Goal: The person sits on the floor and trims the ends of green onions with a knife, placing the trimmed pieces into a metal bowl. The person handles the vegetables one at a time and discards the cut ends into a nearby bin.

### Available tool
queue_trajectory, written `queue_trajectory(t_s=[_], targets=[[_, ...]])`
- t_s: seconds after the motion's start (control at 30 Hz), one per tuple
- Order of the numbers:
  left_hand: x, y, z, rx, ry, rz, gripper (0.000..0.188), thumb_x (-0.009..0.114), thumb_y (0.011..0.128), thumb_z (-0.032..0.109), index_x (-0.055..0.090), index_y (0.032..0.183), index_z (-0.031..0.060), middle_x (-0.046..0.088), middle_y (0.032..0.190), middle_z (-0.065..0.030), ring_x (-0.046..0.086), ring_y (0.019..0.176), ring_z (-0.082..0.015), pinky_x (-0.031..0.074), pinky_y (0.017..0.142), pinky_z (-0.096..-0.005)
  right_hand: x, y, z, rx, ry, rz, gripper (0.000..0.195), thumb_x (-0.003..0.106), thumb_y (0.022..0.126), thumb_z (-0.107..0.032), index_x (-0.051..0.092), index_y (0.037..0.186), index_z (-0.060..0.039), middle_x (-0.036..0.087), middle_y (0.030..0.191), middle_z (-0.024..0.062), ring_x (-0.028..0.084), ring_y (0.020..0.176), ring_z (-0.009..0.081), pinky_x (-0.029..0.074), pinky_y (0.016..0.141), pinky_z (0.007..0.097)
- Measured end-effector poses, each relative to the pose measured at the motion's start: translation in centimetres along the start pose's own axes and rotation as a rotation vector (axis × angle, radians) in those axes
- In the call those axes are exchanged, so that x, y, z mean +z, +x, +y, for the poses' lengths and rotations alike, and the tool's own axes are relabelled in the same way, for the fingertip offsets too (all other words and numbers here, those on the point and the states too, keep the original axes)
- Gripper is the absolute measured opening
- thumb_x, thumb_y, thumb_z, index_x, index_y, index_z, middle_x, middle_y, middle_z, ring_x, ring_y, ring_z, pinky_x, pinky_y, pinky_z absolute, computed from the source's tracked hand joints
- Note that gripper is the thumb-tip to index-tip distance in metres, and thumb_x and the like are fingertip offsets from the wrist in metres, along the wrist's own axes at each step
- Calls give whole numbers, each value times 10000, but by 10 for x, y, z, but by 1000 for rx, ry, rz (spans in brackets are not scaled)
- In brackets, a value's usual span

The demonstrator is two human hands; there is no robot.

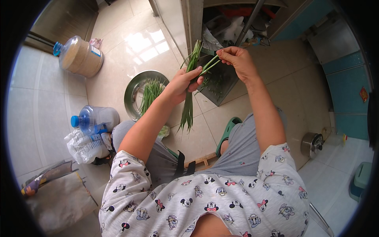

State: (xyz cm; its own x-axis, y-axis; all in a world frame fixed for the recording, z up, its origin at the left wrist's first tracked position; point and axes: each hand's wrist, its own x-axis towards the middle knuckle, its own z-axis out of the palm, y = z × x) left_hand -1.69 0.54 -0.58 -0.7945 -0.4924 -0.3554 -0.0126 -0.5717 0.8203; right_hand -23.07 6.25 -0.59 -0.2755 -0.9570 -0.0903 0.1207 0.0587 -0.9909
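Note:
A bunch of green garlic chives hangs from my left hand, with its cut stem ends pointing up and its leaf tips down. Between the fingertips of my right hand are the ends of a few pale stems, which slant up from the left hand. More chives lie in a round stainless steel basin on the floor, to the left. Below the right hand, green scraps are scattered in a dark grey bin or tray.
Large plastic bottles, one with grain-like contents and one with a blue cap, stand left by white plastic packages. A lidded steel pot is at the right. An open cabinet with bags is ahead.

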Motion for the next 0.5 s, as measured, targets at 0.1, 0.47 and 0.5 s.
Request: queue_trajectory(t_s=[0.1,0.47,0.5], targets=[[2,1,1,56,51,23,232,519,940,258,503,778,93,497,633,23,319,469,-38,239,433,-201,1,2,4,3,27,83,152,715,799,-116,670,913,-25,649,775,5,554,671,55,429,607,166],[-2,-3,4,16,-23,4,271,512,946,268,498,748,85,486,620,22,306,463,-39,229,429,-202,-16,0,-12,80,-104,350,189,715,815,-208,665,826,-26,611,702,-3,525,606,56,402,562,172],[-2,-2,3,4,-28,-8,275,511,947,271,500,746,83,483,619,23,303,461,-39,228,429,-203,-12,-1,-12,75,-81,245,190,709,821,-208,664,839,-24,613,708,-2,526,609,57,405,560,176]])
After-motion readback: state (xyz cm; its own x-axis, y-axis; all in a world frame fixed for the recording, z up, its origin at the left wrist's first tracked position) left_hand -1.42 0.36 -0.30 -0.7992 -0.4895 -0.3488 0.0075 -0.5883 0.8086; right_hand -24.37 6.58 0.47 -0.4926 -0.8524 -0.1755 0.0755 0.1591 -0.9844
